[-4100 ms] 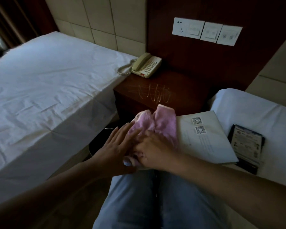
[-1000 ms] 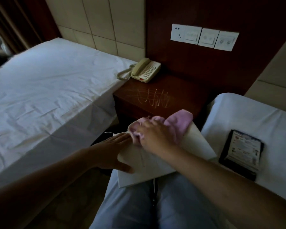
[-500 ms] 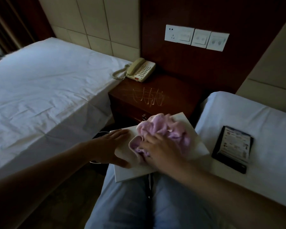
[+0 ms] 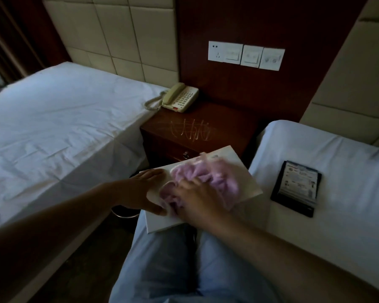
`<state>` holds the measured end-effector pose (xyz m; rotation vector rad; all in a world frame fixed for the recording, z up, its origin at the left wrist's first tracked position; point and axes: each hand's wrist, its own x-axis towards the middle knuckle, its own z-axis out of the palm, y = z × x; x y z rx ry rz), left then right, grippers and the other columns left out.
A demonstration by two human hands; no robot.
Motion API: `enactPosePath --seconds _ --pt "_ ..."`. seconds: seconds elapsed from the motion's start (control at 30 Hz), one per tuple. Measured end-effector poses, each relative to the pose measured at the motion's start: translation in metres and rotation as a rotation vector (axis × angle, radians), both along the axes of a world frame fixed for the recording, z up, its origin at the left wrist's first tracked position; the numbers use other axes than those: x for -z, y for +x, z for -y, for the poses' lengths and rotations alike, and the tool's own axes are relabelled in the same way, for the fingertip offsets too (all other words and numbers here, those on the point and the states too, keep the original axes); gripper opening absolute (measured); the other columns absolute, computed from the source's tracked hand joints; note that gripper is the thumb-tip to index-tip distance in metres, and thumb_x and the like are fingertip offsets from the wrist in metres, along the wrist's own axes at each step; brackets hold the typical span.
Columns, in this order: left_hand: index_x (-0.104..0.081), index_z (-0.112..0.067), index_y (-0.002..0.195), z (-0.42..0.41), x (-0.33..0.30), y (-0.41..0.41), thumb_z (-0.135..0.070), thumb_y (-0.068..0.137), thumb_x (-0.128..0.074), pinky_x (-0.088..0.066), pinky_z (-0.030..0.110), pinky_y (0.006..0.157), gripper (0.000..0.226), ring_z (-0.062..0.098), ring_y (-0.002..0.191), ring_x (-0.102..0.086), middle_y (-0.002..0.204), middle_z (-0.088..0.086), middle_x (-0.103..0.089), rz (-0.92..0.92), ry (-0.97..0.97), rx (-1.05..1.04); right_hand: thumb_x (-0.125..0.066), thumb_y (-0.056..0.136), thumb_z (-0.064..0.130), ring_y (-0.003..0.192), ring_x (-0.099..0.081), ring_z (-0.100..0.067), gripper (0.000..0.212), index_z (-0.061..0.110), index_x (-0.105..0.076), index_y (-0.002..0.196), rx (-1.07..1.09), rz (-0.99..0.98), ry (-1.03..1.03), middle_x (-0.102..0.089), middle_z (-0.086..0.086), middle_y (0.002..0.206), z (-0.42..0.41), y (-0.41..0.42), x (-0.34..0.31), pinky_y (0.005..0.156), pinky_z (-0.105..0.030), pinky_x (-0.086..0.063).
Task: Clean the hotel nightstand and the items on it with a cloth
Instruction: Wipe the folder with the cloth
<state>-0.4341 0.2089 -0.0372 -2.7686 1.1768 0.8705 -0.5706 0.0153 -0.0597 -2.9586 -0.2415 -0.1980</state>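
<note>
Fingers (image 4: 193, 184) of the right hand (image 4: 202, 199) are spread and pressed down on the bunched pink cloth (image 4: 208, 178), which is held against the white folder (image 4: 247, 182) resting on the lap. The left hand (image 4: 143, 189) is laid flat on the folder's left edge, fingers extended, gripping nothing. The cloth is judged soft and light, best bunched under the palm; the folder seems thin, stiff and smooth, so it is best steadied at its edge. The nightstand (image 4: 228, 125) stands just beyond.
</note>
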Motion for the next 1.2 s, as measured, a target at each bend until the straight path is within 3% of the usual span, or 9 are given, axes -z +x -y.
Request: enactPosePath --seconds 0.07,0.17,0.27,0.4,0.5,0.57,0.7,0.97,1.2 --pt "0.004 -0.024 0.162 -0.001 -0.002 -0.002 -0.11 0.034 -0.036 -0.009 0.041 0.127 0.16 0.017 0.155 0.007 0.169 -0.006 0.01 0.01 0.006 0.022 -0.038 0.092 0.061 0.127 -0.053 -0.023 0.046 0.039 -0.057 0.127 -0.035 0.023 0.02 -0.055 0.0 0.142 -0.007 -0.01 0.0 0.101 -0.043 -0.049" --pt "0.006 -0.025 0.161 -0.002 -0.003 -0.007 -0.101 0.045 -0.052 -0.01 0.041 0.127 0.15 0.017 0.155 0.007 0.168 -0.01 0.012 -0.002 0.002 -0.012 -0.051 0.09 0.048 0.106 -0.063 -0.02 0.031 0.035 -0.066 0.113 -0.04 0.093 0.018 -0.066 0.002 0.118 0.01 -0.024 0.0 0.087 -0.034 -0.052" --pt "0.009 -0.03 0.16 -0.003 -0.005 -0.006 -0.085 0.061 -0.068 -0.013 0.045 0.126 0.137 0.016 0.155 0.008 0.166 -0.015 0.015 -0.024 0.006 -0.029 -0.05 0.096 0.047 0.116 -0.057 -0.017 0.03 0.039 -0.064 0.122 0.057 -0.004 -0.022 -0.06 0.006 0.13 0.062 -0.033 0.001 0.095 -0.035 -0.05" --pt "0.011 -0.034 0.159 -0.007 -0.004 -0.001 -0.097 0.049 -0.059 -0.016 0.047 0.126 0.145 0.015 0.155 0.007 0.165 -0.019 0.018 -0.058 0.008 -0.034 -0.04 0.098 0.042 0.139 -0.043 -0.024 0.039 0.035 -0.062 0.129 0.222 -0.063 -0.082 -0.045 0.001 0.155 0.126 -0.044 -0.014 0.112 -0.044 -0.04" --pt "0.011 -0.031 0.16 -0.005 -0.002 0.0 -0.104 0.042 -0.048 -0.013 0.045 0.126 0.151 0.017 0.155 0.01 0.166 -0.016 0.019 -0.066 0.007 -0.02 -0.027 0.091 0.051 0.127 -0.048 -0.03 0.052 0.033 -0.055 0.131 0.249 -0.135 -0.109 -0.043 -0.004 0.154 0.139 -0.032 -0.023 0.097 -0.044 -0.048" --pt "0.011 -0.025 0.161 -0.002 -0.004 -0.002 -0.105 0.038 -0.042 -0.009 0.04 0.125 0.156 0.018 0.155 0.011 0.166 -0.011 0.019 -0.069 0.02 -0.027 -0.041 0.094 0.048 0.119 -0.049 -0.028 0.041 0.034 -0.052 0.131 0.257 -0.159 -0.101 -0.043 -0.005 0.15 0.143 -0.007 -0.025 0.087 -0.039 -0.049" --pt "0.01 -0.022 0.161 0.0 -0.007 0.0 -0.11 0.03 -0.035 -0.007 0.039 0.125 0.164 0.018 0.155 0.012 0.168 -0.008 0.018 -0.073 0.041 -0.044 -0.052 0.097 0.042 0.13 -0.042 -0.032 0.042 0.043 -0.05 0.139 0.266 -0.236 0.022 -0.037 -0.001 0.158 0.148 0.059 -0.028 0.097 -0.044 -0.046" --pt "0.01 -0.026 0.161 -0.003 -0.01 0.004 -0.097 0.047 -0.054 -0.011 0.04 0.127 0.149 0.015 0.155 0.007 0.166 -0.015 0.017 -0.133 0.051 -0.099 -0.041 0.099 0.048 0.119 -0.047 -0.03 0.039 0.042 -0.056 0.135 0.287 -0.28 0.047 -0.055 -0.002 0.13 0.142 0.138 -0.021 0.096 -0.048 -0.047" --pt "0.01 -0.034 0.159 -0.001 -0.015 0.01 -0.092 0.057 -0.06 -0.016 0.042 0.126 0.137 0.014 0.155 0.005 0.165 -0.018 0.015 -0.129 0.07 -0.058 -0.049 0.099 0.041 0.127 -0.043 -0.027 0.037 0.048 -0.049 0.135 0.145 -0.248 0.006 -0.039 0.007 0.153 0.148 0.1 -0.023 0.093 -0.04 -0.044"
